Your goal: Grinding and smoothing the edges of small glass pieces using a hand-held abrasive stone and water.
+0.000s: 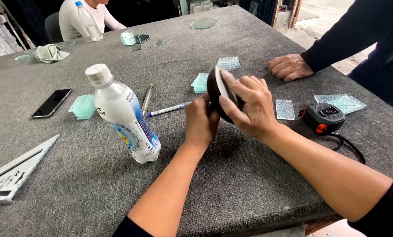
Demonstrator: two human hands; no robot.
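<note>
My right hand (249,103) grips a round dark disc with a pale face (216,90), held on edge above the grey felt table (231,175). Its fingers wrap over the top rim. My left hand (201,120) is closed at the disc's lower left side, touching it from below. A blue-and-white pen (166,109) lies just left of my left hand. A white plastic bottle (123,115) with a pale cap stands upright further left.
Another person's fist (289,66) rests at the right edge. A black-and-orange tape measure (323,117) and small glass tiles (285,109) lie at right. A phone (51,103), stacked glass pieces (83,106) and a metal square (12,175) are at left. A seated person is at the far end.
</note>
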